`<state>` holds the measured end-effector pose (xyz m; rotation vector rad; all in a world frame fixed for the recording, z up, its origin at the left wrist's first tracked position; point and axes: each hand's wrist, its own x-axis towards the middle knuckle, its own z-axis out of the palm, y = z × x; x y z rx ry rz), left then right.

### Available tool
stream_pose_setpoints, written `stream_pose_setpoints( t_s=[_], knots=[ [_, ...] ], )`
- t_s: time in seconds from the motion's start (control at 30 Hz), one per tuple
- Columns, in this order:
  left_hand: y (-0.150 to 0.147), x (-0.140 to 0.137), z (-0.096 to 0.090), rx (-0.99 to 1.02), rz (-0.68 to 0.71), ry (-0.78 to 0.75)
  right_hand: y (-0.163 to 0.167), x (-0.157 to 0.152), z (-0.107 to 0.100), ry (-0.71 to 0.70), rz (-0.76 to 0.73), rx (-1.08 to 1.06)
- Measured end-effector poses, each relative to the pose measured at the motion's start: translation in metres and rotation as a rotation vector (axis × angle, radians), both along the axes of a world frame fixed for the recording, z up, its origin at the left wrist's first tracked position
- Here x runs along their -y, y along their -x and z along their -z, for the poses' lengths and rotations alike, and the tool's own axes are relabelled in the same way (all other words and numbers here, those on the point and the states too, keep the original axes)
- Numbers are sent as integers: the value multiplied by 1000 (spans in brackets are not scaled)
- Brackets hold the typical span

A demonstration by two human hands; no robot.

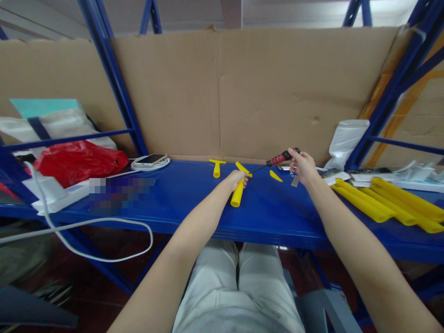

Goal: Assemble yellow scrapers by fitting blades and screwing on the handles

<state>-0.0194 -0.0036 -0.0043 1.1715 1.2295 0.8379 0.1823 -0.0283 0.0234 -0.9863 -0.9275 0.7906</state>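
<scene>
My left hand is wrapped around a yellow T-shaped handle, its round tube end pointing toward me over the blue shelf. In my right hand is a screwdriver with a red and black grip, held by its end. The dark shaft runs left and down to the crosspiece of the yellow handle; fingers hide where exactly the tip meets it. A second yellow T-shaped handle stands farther back to the left. Between my hands lies a small yellow wedge-shaped piece.
Several yellow tubes lie at the right. A small metal piece rests below my right hand. On the left are a phone on a coiled white cable, a red plastic bag and a power strip. Cardboard walls the back.
</scene>
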Motion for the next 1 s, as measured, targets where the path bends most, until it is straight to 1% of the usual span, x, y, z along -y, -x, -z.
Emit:
stream_pose_setpoints(
  t_s=[0.13,0.23,0.33,0.5,0.63,0.7,0.8,0.87,1.0],
  knots=[
    [0,-2,1,0,1,-9,0,1,1,-9,-44,24],
    [0,-2,2,-1,1,-9,1,1,2,-24,-33,48],
    [1,-2,2,3,-2,-2,0,1,2,-2,-34,48],
    [1,-2,2,9,-4,1,2,3,-2,3,-132,20],
    [0,-2,2,6,-17,3,3,4,-3,-11,-161,22],
    [0,-2,2,8,-15,2,3,3,-1,-26,-136,26],
    [0,-1,1,8,-11,6,1,0,1,-31,-34,29],
    [0,0,0,3,-6,7,0,0,1,-6,25,23],
    [-1,2,-1,-9,-2,1,0,0,1,25,21,33]
  ],
)
